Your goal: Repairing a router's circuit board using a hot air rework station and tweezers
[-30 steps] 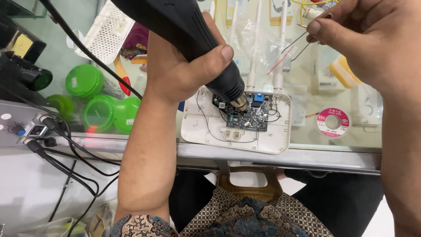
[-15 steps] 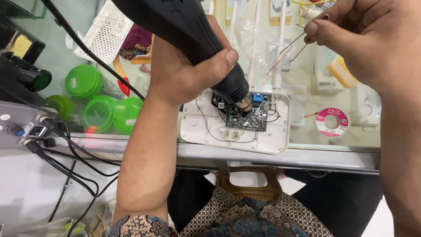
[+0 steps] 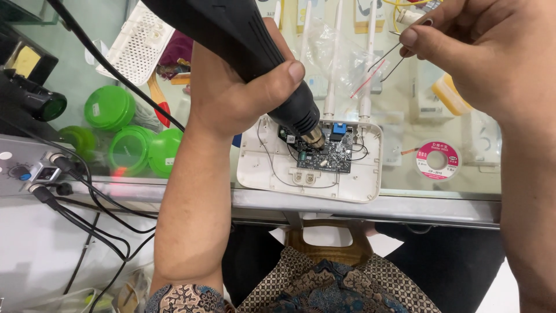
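The left hand (image 3: pixel 231 93) is wrapped tight around the black hot-air gun handle (image 3: pixel 231 35), thumb pressed along its side, and its metal nozzle (image 3: pixel 314 138) points down just above the dark green circuit board (image 3: pixel 324 155). The right hand (image 3: pixel 480 58) is held well up and to the right, fingers pinched shut on thin metal tweezers (image 3: pixel 388 61) whose tips hang in the air above the board.

The board sits in an opened white plastic router shell (image 3: pixel 260 168), which lies at the front edge of the glass tabletop (image 3: pixel 405 203), its white antennas (image 3: pixel 333 87) pointing away from the person.

To do this step well, the nozzle should probably stay close over one spot without touching, clear of the thin black wires (image 3: pixel 272 168) and the blue component (image 3: pixel 339 128), with the tweezers ready nearby.

Farther out lie a pink solder-wick spool (image 3: pixel 437 160) to the right and green round lids (image 3: pixel 124 133) to the left.
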